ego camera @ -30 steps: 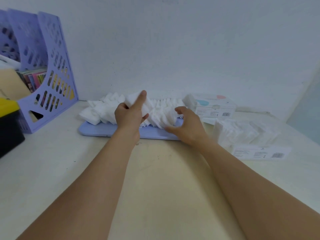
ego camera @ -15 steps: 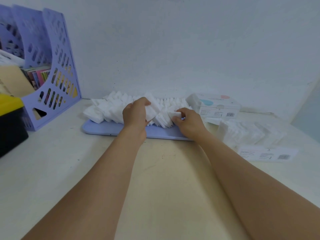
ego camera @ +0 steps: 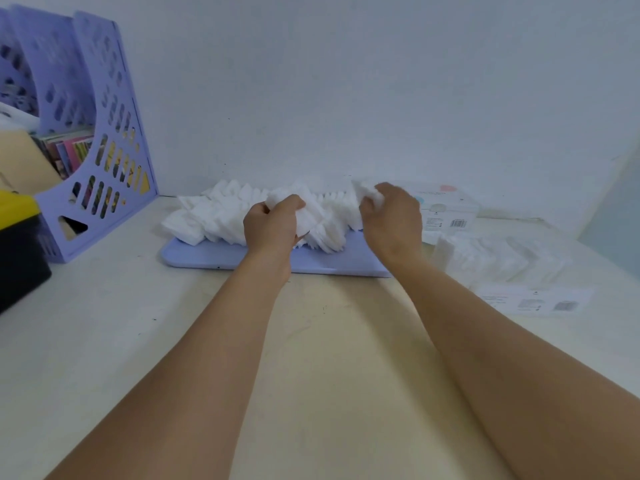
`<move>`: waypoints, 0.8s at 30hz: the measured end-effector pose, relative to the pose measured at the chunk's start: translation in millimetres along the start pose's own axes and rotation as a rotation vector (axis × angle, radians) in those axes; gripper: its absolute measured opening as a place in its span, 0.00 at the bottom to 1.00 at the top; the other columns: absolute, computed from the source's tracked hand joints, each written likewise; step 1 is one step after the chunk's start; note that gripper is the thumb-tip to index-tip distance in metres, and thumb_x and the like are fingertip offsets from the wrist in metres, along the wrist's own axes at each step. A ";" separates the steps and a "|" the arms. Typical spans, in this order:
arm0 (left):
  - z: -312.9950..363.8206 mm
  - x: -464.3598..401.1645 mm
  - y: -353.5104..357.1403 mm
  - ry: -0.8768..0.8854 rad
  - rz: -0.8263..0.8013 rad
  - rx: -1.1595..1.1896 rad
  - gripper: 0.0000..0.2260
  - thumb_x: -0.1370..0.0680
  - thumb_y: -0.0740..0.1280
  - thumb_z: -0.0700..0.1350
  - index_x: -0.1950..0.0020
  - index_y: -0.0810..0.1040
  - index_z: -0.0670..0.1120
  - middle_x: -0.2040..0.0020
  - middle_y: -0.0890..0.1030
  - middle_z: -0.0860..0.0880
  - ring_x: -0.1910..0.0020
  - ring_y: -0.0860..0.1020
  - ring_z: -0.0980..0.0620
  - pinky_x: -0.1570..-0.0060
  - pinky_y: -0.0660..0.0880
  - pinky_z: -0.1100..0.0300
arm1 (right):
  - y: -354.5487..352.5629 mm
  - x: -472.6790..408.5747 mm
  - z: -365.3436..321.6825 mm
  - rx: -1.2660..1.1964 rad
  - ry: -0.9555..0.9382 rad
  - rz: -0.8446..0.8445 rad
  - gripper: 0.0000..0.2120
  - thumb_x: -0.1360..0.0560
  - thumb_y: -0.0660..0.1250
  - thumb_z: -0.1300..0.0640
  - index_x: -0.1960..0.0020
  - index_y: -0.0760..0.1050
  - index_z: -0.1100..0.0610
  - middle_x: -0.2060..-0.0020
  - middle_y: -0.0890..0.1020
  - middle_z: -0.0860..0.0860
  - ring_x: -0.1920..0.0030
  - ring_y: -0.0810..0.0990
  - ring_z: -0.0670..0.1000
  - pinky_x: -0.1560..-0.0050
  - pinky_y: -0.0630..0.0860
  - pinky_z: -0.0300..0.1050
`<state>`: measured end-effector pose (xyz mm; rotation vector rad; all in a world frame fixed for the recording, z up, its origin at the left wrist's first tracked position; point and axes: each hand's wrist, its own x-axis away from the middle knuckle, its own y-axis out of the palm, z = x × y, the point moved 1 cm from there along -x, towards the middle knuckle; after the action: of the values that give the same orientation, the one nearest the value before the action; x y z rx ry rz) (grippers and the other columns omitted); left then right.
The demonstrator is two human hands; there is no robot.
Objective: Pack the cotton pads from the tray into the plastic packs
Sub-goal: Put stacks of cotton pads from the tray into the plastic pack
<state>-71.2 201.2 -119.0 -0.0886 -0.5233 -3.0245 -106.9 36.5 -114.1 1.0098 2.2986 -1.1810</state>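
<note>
Cotton pads (ego camera: 221, 216) apparently in each hand (ego camera: 273, 225).

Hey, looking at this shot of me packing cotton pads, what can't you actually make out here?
Head view only:
- Print on the near plastic pack: too small and blurred to read.
- Far pack: its left part is hidden behind the right hand.
- How many cotton pads each hand holds: the left hand and the right cover them with their fingers.
- Black and yellow box: cut off by the left edge.

L hand (ego camera: 273, 225) & R hand (ego camera: 393, 216) on cotton pads (ego camera: 214, 216), lilac tray (ego camera: 207, 256)
</note>
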 end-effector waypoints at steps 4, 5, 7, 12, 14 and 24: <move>-3.6 5.3 6.3 0.138 -0.008 -0.187 0.07 0.27 0.75 0.44 0.57 0.78 0.44 0.58 0.81 0.49 0.59 0.80 0.50 0.57 0.81 0.55 | -46.9 8.6 -23.9 -0.661 0.181 -0.206 0.04 0.22 0.67 0.62 0.56 0.78 0.58 0.62 0.80 0.53 0.61 0.77 0.50 0.63 0.75 0.44; -4.0 8.1 9.1 0.140 -0.040 -0.226 0.07 0.27 0.75 0.44 0.58 0.78 0.44 0.60 0.81 0.49 0.61 0.80 0.50 0.57 0.82 0.54 | -55.4 14.9 -26.3 -0.860 0.262 -0.347 0.02 0.22 0.67 0.63 0.52 0.79 0.58 0.58 0.81 0.54 0.57 0.79 0.50 0.60 0.77 0.43; -6.5 15.9 15.2 0.076 -0.173 -0.220 0.06 0.26 0.75 0.43 0.56 0.80 0.43 0.58 0.83 0.46 0.61 0.81 0.49 0.52 0.84 0.50 | -66.1 26.6 -21.0 -1.048 0.355 -0.517 0.06 0.22 0.66 0.65 0.46 0.77 0.59 0.53 0.80 0.55 0.53 0.79 0.52 0.58 0.78 0.44; -16.6 37.1 28.7 -0.075 -0.457 -0.215 0.17 0.25 0.74 0.47 0.40 0.78 0.39 0.47 0.83 0.45 0.52 0.83 0.51 0.58 0.80 0.60 | -86.3 33.2 -4.2 -1.035 0.416 -0.616 0.09 0.22 0.63 0.65 0.44 0.79 0.61 0.56 0.82 0.54 0.57 0.79 0.51 0.63 0.77 0.43; -18.5 38.0 29.6 -0.072 -0.453 -0.233 0.20 0.26 0.75 0.48 0.39 0.78 0.39 0.48 0.83 0.46 0.53 0.83 0.51 0.60 0.79 0.60 | -90.4 30.9 -3.0 -1.060 0.455 -0.617 0.10 0.22 0.62 0.63 0.43 0.79 0.61 0.55 0.81 0.56 0.58 0.79 0.52 0.65 0.76 0.42; -24.0 50.4 34.4 -0.156 -0.405 -0.097 0.14 0.21 0.69 0.41 0.38 0.78 0.36 0.43 0.83 0.40 0.52 0.84 0.47 0.52 0.83 0.55 | -80.6 38.3 5.2 -1.050 0.422 -0.626 0.06 0.21 0.66 0.66 0.45 0.80 0.62 0.58 0.86 0.53 0.60 0.85 0.49 0.63 0.80 0.39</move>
<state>-119.7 157.8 -126.6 -0.2550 -0.4526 -3.4604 -192.1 17.1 -95.6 0.1260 3.0518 0.2497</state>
